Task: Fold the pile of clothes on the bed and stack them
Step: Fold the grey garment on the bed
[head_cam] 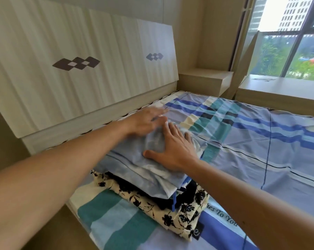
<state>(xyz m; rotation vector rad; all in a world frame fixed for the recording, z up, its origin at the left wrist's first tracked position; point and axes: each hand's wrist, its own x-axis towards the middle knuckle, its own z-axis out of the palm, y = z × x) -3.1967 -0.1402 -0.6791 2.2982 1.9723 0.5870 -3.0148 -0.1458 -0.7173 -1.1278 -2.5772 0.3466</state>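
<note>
A stack of folded clothes [152,192] lies on the bed near its left edge. Its top piece is a light blue tie-dye garment [134,159]; under it show dark pieces, and at the bottom a cream garment with black flowers [170,215]. My right hand [172,147] lies flat on the blue garment with its fingers spread. My left hand [145,121], blurred, rests with straight fingers on the far end of the same garment. Neither hand grips anything.
The bed sheet [251,141] has blue, teal and cream stripes and stretches to the right. A pale headboard [80,69] stands on the left. A bedside shelf [204,78] and a window ledge [282,87] lie beyond the bed.
</note>
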